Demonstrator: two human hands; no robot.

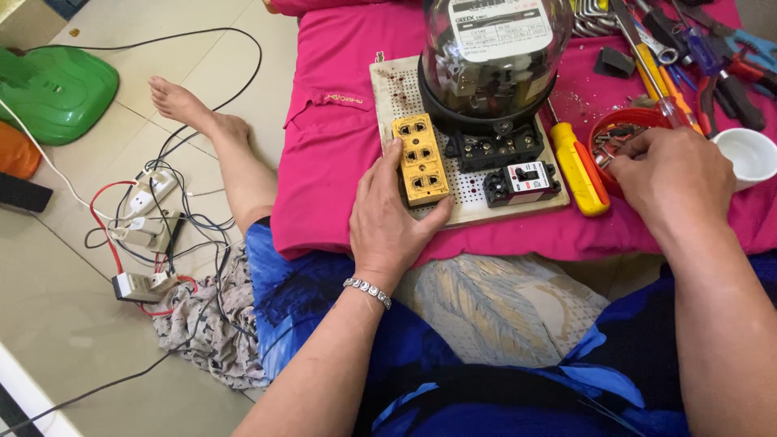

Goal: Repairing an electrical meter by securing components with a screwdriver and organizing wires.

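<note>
My left hand (391, 218) rests on the near edge of a cream perforated board (469, 190), its thumb and fingers around a yellow triple socket block (420, 159). On the board stand a glass-domed electric meter (490, 57), a black terminal block (498, 146) and a small black circuit breaker (522, 182). My right hand (672, 174) reaches into a small red bowl (623, 121) of screws, fingertips pinched together; whether it holds a screw is hidden. A yellow-handled screwdriver (579, 166) lies beside the board.
The board sits on a pink cloth (332, 137) over a low table. Pliers and other tools (696, 57) and a white cup (749, 154) lie at the right. On the tiled floor at the left are tangled wires with sockets (146, 235) and a green plastic lid (53, 89).
</note>
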